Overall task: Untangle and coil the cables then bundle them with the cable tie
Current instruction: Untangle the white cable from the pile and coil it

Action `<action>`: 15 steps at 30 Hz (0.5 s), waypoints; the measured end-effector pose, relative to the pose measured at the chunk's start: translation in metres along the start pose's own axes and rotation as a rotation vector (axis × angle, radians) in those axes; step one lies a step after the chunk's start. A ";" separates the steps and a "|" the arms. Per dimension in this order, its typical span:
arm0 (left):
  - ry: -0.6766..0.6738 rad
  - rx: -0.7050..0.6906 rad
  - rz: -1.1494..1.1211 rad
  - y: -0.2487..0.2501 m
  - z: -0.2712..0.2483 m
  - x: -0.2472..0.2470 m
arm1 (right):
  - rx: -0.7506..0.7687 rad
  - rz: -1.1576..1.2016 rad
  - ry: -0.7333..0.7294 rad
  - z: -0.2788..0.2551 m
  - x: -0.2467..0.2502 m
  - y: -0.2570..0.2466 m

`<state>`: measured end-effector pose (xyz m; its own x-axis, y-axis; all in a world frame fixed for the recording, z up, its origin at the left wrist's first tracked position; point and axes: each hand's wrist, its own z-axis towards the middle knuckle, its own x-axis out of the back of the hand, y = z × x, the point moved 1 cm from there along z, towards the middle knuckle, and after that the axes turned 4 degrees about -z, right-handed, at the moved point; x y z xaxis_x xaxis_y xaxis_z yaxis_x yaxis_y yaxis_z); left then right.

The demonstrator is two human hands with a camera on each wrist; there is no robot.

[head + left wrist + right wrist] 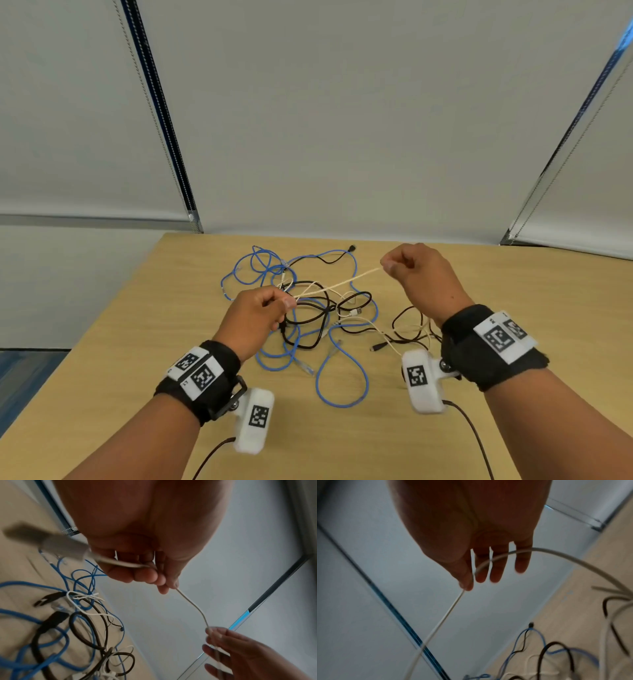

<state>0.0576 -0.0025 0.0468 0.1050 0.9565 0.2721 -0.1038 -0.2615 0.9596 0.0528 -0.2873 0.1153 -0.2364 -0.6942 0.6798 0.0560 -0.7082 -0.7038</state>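
A tangle of blue cable, black cable and thin white cable lies on the wooden table. My left hand pinches the white cable above the tangle; its plug end sticks out behind the fingers in the left wrist view. My right hand pinches the same white cable farther along, raised to the right, so a short stretch hangs between both hands. The rest of it loops back down past my right fingers. No cable tie shows.
Grey window blinds with bead chains hang behind the table's far edge. Bare tabletop lies to the left and in front of the tangle. Black leads trail from the wrist cameras across the near table.
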 end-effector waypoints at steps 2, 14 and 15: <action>-0.019 -0.029 0.014 0.006 0.002 -0.005 | 0.124 -0.174 0.003 -0.004 -0.006 -0.008; 0.310 -0.063 0.041 0.009 0.037 0.062 | -0.027 0.159 -0.244 -0.001 -0.008 0.019; 0.254 -0.019 0.042 0.001 0.036 0.065 | -0.074 0.231 -0.197 0.003 -0.003 0.027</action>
<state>0.0997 0.0550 0.0684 -0.1514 0.9472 0.2825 -0.1213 -0.3014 0.9457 0.0577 -0.3050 0.0951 -0.0331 -0.8521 0.5223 0.0137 -0.5229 -0.8523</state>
